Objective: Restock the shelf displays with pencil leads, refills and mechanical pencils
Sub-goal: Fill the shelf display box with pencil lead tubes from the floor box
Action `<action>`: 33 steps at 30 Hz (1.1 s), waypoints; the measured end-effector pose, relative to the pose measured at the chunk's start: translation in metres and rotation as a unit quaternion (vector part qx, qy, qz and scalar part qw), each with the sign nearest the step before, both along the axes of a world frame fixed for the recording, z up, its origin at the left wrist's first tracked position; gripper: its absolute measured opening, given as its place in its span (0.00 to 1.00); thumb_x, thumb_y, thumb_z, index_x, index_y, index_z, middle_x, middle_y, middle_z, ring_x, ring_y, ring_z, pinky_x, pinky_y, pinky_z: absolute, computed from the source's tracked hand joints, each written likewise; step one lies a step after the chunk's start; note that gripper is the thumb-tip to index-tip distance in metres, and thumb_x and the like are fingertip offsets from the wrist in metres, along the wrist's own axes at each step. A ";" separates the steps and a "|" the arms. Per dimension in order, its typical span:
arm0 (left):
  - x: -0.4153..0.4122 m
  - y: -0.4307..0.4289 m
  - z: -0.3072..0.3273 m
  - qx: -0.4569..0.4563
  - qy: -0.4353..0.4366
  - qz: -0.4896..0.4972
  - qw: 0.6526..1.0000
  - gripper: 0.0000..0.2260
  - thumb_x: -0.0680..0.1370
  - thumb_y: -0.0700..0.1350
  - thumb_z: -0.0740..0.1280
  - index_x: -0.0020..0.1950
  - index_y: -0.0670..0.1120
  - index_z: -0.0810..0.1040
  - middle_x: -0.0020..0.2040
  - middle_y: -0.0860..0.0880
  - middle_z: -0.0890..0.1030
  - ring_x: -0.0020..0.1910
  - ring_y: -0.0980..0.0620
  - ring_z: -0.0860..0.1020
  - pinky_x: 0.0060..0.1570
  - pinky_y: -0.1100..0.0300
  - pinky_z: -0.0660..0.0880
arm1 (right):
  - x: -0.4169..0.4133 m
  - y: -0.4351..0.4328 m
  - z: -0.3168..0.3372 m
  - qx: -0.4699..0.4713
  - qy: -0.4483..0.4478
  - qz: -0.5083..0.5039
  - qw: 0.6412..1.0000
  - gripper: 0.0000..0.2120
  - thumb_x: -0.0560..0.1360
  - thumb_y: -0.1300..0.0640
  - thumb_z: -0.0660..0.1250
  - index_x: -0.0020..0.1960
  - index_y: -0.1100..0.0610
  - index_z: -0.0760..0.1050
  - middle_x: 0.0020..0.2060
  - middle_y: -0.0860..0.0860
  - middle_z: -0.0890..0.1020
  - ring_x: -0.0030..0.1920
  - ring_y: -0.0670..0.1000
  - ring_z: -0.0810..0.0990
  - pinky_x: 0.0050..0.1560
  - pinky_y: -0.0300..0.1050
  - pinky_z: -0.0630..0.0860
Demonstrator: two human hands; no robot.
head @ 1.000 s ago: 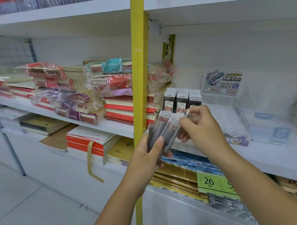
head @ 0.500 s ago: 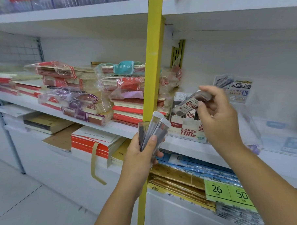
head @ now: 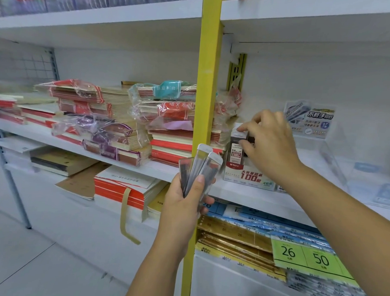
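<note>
Several lead cases (head: 202, 166) gripped in left hand (head: 183, 210) (fanned), right hand (head: 271, 146) pinching upright case (head: 236, 149) in box (head: 248, 179)

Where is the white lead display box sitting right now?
In the head view, the white display box stands on the middle shelf just right of the yellow post, beneath the right hand.

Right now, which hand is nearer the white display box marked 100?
Right. The right hand is over the display box, pinching a lead case in it; the left hand holds spare cases lower left.
</note>
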State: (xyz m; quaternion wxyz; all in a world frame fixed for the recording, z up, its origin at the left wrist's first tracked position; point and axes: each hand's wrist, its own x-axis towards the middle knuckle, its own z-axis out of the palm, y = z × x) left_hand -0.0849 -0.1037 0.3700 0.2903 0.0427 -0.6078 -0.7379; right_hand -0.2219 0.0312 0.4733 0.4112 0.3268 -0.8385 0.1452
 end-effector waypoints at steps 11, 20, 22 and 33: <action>-0.002 0.013 0.003 -0.002 -0.013 -0.043 0.999 0.10 0.79 0.55 0.67 0.60 0.61 0.78 0.51 0.54 0.85 0.41 0.55 0.83 0.39 0.63 0.79 | 0.044 0.017 -0.036 -0.167 -0.169 0.198 0.951 0.16 0.79 0.53 0.63 0.66 0.47 0.74 0.48 0.40 0.77 0.43 0.42 0.74 0.44 0.35 0.71; 0.002 0.025 -0.001 0.008 -0.023 -0.080 0.996 0.14 0.77 0.59 0.64 0.59 0.58 0.81 0.48 0.49 0.85 0.42 0.52 0.83 0.37 0.60 0.78 | 0.050 0.021 -0.040 -0.264 -0.401 0.290 0.828 0.13 0.76 0.58 0.70 0.58 0.49 0.77 0.41 0.49 0.81 0.30 0.47 0.81 0.30 0.39 0.75; 0.002 0.025 -0.001 -0.009 -0.027 -0.087 0.996 0.14 0.78 0.57 0.63 0.62 0.56 0.79 0.52 0.49 0.86 0.44 0.51 0.84 0.37 0.61 0.78 | 0.047 0.028 -0.036 -0.286 -0.391 0.286 0.827 0.13 0.75 0.58 0.70 0.59 0.50 0.77 0.39 0.48 0.82 0.31 0.47 0.81 0.32 0.39 0.75; -0.002 0.026 -0.001 -0.073 -0.014 -0.014 0.997 0.11 0.83 0.51 0.60 0.55 0.68 0.77 0.53 0.62 0.84 0.51 0.57 0.84 0.46 0.58 0.75 | 0.048 0.032 -0.030 -0.312 -0.357 0.283 0.833 0.09 0.73 0.55 0.72 0.50 0.42 0.77 0.46 0.44 0.82 0.44 0.50 0.83 0.46 0.50 0.82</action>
